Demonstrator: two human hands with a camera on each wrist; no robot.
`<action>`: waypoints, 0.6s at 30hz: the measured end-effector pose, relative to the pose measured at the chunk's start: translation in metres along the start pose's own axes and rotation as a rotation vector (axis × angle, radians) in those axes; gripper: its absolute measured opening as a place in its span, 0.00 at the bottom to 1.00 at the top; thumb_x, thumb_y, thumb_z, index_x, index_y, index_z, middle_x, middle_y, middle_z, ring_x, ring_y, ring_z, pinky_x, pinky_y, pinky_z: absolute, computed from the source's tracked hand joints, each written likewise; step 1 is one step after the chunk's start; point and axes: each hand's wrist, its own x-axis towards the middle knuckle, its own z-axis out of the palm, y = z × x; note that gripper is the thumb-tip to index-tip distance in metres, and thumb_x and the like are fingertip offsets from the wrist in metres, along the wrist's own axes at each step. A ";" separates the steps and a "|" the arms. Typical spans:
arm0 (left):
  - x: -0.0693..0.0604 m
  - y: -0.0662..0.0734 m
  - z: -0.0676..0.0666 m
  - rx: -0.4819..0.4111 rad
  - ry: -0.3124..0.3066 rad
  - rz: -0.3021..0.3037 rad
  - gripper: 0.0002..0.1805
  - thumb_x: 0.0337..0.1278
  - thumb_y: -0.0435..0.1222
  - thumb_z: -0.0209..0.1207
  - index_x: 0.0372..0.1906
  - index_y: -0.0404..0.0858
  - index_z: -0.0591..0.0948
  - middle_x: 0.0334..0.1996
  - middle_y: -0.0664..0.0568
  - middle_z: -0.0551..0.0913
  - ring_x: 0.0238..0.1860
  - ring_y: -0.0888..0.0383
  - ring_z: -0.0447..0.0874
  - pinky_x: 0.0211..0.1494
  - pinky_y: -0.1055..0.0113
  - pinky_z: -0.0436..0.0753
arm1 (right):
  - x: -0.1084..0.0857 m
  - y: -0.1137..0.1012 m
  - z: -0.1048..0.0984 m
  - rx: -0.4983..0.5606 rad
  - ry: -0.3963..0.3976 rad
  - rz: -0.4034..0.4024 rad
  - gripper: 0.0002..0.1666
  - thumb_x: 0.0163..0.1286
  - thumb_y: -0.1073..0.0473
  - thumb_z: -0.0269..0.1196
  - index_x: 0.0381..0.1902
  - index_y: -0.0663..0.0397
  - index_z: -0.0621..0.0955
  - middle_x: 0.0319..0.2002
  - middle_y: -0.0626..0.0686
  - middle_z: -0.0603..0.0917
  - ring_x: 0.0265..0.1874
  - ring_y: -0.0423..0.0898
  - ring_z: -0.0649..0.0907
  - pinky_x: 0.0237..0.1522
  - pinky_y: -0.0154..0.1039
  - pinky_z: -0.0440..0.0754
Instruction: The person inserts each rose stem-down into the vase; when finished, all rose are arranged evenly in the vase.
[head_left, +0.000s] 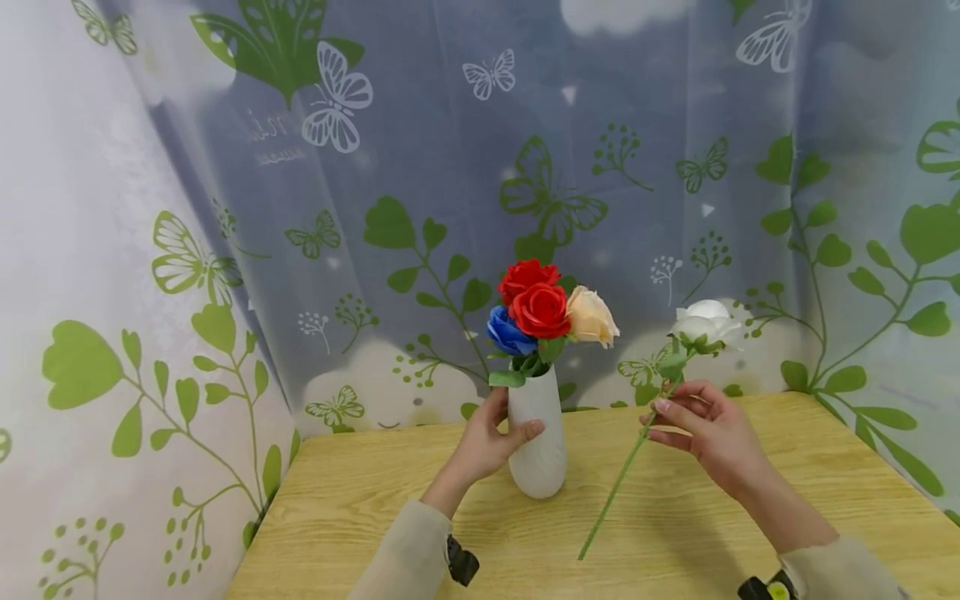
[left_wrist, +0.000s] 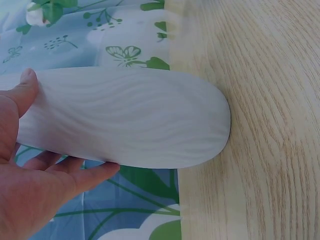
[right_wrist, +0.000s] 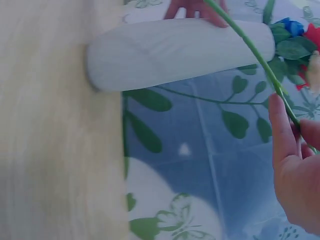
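A white vase [head_left: 538, 450] with a wavy surface stands upright on the table. Out of its mouth rise two red roses [head_left: 540, 309], a blue rose [head_left: 511, 332] and a cream rose [head_left: 592, 317]. My left hand [head_left: 486, 446] grips the vase from its left side, thumb across the front; in the left wrist view the fingers curl along the vase wall [left_wrist: 130, 117]. To the right of the vase, my right hand [head_left: 705, 429] pinches the green stem [right_wrist: 250, 47] of a white rose [head_left: 707, 323]. Its bloom points up and its stem slants down to the left, above the table.
The yellow wood-grain table [head_left: 360, 508] carries the vase. Behind it hangs a blue-grey curtain [head_left: 442, 167] printed with leaves and butterflies, and pale printed panels close in both sides. Dark bands [head_left: 462, 562] sit at the wrists, over beige sleeves.
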 end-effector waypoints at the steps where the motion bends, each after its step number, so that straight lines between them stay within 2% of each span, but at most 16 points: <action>1: 0.000 0.000 0.000 0.001 0.000 0.001 0.37 0.71 0.37 0.68 0.79 0.43 0.67 0.72 0.45 0.76 0.73 0.45 0.76 0.79 0.46 0.73 | 0.002 -0.003 0.001 0.018 0.014 -0.018 0.08 0.80 0.71 0.58 0.50 0.55 0.77 0.43 0.49 0.89 0.44 0.47 0.92 0.48 0.44 0.92; 7: 0.000 -0.002 0.000 0.005 -0.005 0.011 0.37 0.71 0.37 0.68 0.79 0.43 0.67 0.72 0.45 0.76 0.72 0.45 0.77 0.78 0.47 0.73 | 0.010 -0.015 0.010 0.124 0.063 -0.129 0.07 0.80 0.73 0.56 0.48 0.58 0.75 0.42 0.51 0.87 0.43 0.48 0.93 0.48 0.45 0.92; 14: 0.001 -0.003 -0.001 0.005 -0.007 0.008 0.35 0.70 0.36 0.68 0.78 0.43 0.68 0.71 0.45 0.77 0.72 0.46 0.77 0.78 0.48 0.74 | 0.020 -0.030 0.022 0.252 0.175 -0.176 0.08 0.77 0.74 0.59 0.47 0.60 0.72 0.40 0.54 0.89 0.40 0.48 0.93 0.47 0.44 0.92; 18: 0.001 -0.004 -0.001 0.014 -0.005 0.039 0.34 0.71 0.35 0.67 0.77 0.40 0.69 0.70 0.43 0.78 0.71 0.43 0.78 0.77 0.46 0.75 | 0.025 -0.039 0.028 0.316 0.206 -0.223 0.10 0.76 0.74 0.60 0.47 0.62 0.70 0.39 0.56 0.88 0.40 0.50 0.93 0.47 0.44 0.92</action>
